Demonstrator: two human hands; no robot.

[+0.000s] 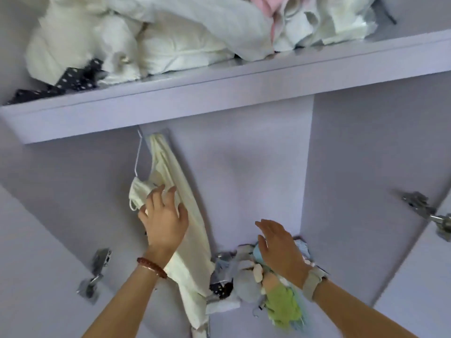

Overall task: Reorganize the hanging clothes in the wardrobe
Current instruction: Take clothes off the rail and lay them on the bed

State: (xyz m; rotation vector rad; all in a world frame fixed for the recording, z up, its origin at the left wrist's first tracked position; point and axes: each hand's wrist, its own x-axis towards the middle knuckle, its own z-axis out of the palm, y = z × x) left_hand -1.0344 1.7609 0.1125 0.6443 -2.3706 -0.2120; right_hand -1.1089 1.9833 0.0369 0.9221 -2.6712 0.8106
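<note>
The cream dress hangs on a white wire hanger under the shelf, at about 11 o'clock from the frame's centre. The left hand touches the dress with fingers spread and relaxed. The right hand, at 5 o'clock, hovers flat, holding nothing, over a heap of clothes on the wardrobe floor.
</note>
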